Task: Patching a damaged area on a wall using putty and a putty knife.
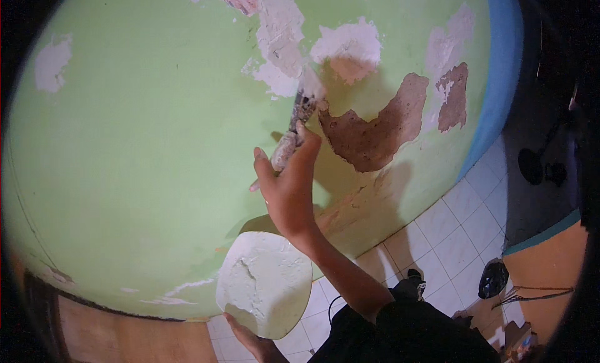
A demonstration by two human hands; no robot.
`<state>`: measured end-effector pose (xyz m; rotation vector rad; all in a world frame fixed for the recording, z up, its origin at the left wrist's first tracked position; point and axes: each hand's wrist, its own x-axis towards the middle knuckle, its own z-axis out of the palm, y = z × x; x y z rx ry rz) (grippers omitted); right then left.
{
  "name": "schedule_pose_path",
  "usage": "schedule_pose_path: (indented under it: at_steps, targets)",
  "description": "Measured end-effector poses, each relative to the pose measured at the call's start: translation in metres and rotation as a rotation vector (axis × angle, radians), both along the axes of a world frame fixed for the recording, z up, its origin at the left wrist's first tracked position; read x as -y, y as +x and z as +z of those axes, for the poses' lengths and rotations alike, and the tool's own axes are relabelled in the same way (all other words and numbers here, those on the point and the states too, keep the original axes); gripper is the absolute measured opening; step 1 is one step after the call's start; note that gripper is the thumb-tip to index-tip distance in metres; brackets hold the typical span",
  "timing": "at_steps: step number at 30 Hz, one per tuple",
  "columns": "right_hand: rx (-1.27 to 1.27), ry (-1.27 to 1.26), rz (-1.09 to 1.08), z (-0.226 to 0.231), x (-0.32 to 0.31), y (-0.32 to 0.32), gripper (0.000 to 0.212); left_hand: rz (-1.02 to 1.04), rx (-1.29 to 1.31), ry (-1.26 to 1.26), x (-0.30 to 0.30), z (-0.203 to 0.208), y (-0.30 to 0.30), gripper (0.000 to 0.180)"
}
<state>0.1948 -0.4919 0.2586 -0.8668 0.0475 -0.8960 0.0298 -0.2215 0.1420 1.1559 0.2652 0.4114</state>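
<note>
Right hand (289,191) grips trowel (294,135) against wall (137,144); left hand (250,339) grasps plaster board (265,282).

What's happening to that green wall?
A person is patching it. Their right hand holds a putty knife with its blade pressed against the green wall, at the edge of a patch of fresh white plaster. Just to the right is a brown patch where the paint has come away and nothing covers it yet. Their left hand holds up a round board loaded with white plaster. Below is a white tiled floor.
</note>
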Motion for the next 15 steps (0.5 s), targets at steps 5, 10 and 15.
schedule_pose_path:
  at_steps: [5,10,15]
  targets:
    - [0.007,-0.033,0.011,0.003,-0.019,0.001,0.066,0.049,-0.008,0.045,0.011,0.007,-0.001,0.062]
    - [0.068,0.037,0.044,0.014,-0.011,-0.007,0.066,0.053,-0.024,0.014,0.001,0.001,0.002,0.063]
    - [0.034,-0.107,-0.061,0.027,0.000,0.005,0.064,0.028,0.005,-0.016,0.001,-0.004,-0.001,0.064]
